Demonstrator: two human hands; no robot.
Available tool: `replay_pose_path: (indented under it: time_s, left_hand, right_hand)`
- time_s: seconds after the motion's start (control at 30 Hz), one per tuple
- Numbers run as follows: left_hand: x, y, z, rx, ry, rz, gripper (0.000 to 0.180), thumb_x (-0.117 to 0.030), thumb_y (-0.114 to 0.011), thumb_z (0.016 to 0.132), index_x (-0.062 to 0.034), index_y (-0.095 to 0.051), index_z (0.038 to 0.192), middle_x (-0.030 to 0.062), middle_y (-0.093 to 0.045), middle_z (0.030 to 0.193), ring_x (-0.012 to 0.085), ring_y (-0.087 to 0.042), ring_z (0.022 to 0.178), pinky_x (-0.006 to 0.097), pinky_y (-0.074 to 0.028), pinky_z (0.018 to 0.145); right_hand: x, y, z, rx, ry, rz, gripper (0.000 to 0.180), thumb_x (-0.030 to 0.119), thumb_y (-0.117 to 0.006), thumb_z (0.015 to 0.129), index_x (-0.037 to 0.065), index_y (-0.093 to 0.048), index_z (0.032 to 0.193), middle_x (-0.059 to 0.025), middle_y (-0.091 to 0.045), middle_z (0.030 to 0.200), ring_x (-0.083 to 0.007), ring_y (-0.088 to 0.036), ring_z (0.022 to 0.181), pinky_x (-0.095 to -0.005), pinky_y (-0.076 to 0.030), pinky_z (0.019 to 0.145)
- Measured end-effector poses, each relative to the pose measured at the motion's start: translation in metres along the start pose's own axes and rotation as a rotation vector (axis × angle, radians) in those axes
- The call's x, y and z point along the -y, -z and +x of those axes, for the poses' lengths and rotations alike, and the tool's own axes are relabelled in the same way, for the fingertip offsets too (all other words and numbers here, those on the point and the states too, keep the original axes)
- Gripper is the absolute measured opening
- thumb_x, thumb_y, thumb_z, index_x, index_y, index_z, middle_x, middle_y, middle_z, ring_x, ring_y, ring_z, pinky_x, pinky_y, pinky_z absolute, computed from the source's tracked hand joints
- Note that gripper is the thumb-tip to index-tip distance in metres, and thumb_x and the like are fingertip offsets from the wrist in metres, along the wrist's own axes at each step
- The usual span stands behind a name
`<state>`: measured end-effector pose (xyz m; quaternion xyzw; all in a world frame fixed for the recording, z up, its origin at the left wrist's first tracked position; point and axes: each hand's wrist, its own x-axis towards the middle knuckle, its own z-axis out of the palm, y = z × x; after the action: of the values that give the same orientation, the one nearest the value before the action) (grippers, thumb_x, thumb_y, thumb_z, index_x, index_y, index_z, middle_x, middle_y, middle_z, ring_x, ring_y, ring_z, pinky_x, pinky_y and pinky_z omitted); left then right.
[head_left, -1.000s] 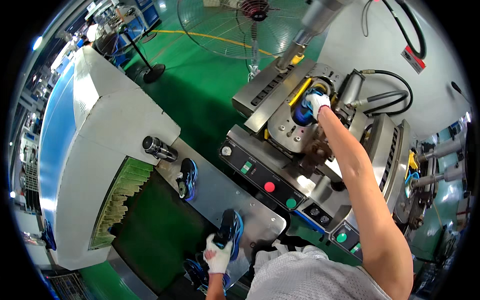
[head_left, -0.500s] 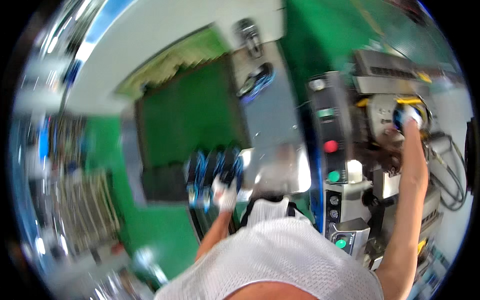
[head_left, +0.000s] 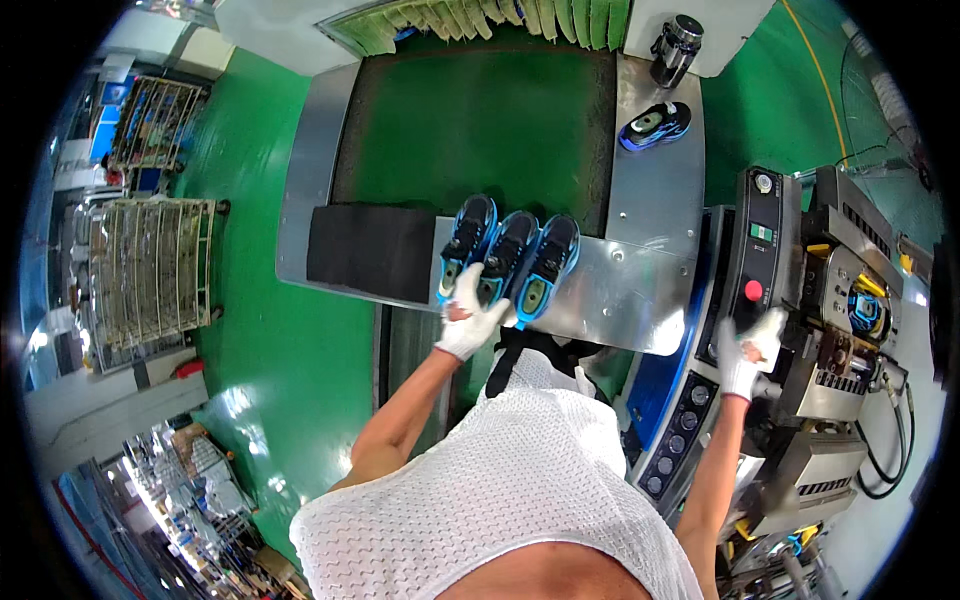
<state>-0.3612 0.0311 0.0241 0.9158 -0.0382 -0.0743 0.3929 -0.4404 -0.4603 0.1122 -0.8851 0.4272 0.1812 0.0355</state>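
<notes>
Three black and blue shoes (head_left: 510, 256) lie side by side, soles up, on a steel shelf (head_left: 620, 295) at the near end of a green conveyor belt (head_left: 470, 120). My left hand (head_left: 474, 318), in a white glove, rests on the heels of the left and middle shoes. My right hand (head_left: 750, 350), also gloved, lies against the front of a grey press machine (head_left: 830, 300), just under its panel with a red button (head_left: 753, 290). A shoe (head_left: 866, 310) sits clamped inside the machine.
A fourth blue shoe (head_left: 655, 125) and a dark metal flask (head_left: 676, 45) rest on the steel side strip at the far right. A black block (head_left: 370, 250) lies left of the shoes. Wire racks (head_left: 140, 265) stand on the green floor at left.
The view swung from the machine to the conveyor. My right hand left the shoe in the machine and dropped to its front. My left hand stayed on the shoes at the belt's end.
</notes>
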Motion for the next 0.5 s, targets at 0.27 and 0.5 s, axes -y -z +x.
replay_pose_path:
  time_s: [0.27, 0.5]
  left_hand:
    - [0.044, -0.054, 0.045, 0.052, 0.135, -0.133, 0.064, -0.034, -0.082, 0.082, 0.0020, -0.058, 0.128, 0.0264, -0.065, 0.122, 0.0420, -0.064, 0.113, 0.041, -0.051, 0.099]
    - [0.067, -0.057, 0.063, 0.137, 0.087, -0.143, 0.071, -0.022, -0.081, 0.080, 0.0003, -0.049, 0.140, 0.0225, -0.065, 0.124, 0.0359, -0.065, 0.117, 0.038, -0.051, 0.100]
  right_hand:
    - [0.055, -0.154, -0.065, 0.285, 0.282, -0.200, 0.117, 0.058, -0.068, 0.083, -0.007, -0.009, 0.160, -0.0284, -0.026, 0.160, -0.0425, -0.024, 0.150, -0.0541, -0.020, 0.121]
    - [0.296, -0.175, -0.163, 0.111, 0.183, 0.840, 0.098, 0.026, -0.083, 0.073, 0.003, -0.033, 0.153, -0.0247, -0.061, 0.134, -0.0360, -0.062, 0.122, -0.0411, -0.048, 0.103]
